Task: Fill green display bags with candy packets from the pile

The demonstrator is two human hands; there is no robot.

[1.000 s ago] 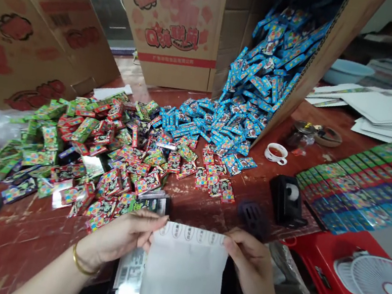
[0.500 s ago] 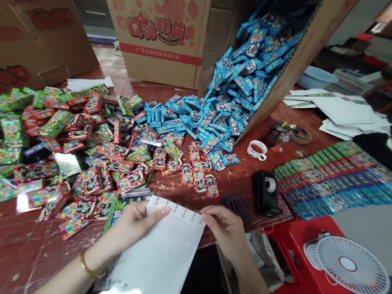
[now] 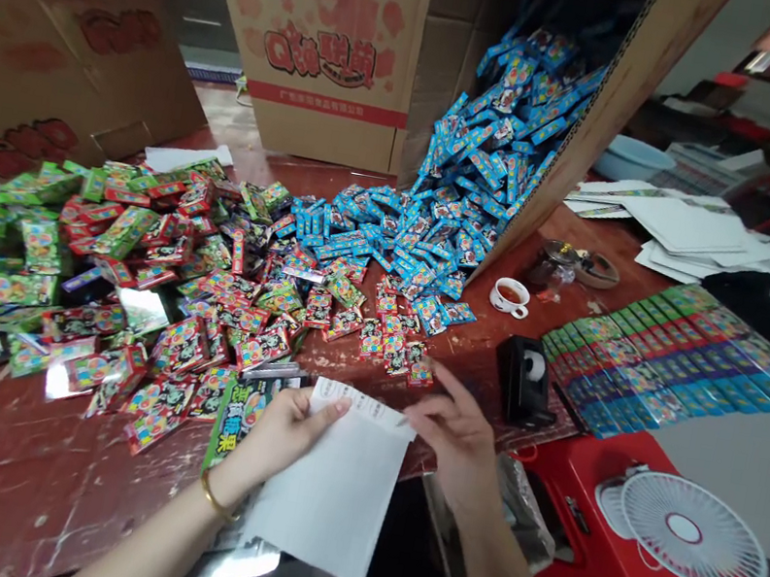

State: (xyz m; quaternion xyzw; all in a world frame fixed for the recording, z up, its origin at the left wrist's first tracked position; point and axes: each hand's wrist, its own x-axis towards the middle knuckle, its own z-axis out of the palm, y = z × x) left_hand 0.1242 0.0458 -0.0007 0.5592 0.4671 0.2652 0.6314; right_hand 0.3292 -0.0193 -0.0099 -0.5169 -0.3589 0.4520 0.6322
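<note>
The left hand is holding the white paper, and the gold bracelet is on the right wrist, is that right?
Not quite: the gold bracelet is on the left wrist, as the head view shows. The left hand is indeed holding the white paper.

White sheet (image 3: 332, 491) in left hand (image 3: 287, 435)

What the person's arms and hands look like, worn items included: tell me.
Both the left hand and the right hand are ungloved. A thin gold-coloured bangle circles the left wrist; none shows on the right. No sleeves show on either forearm.
</note>
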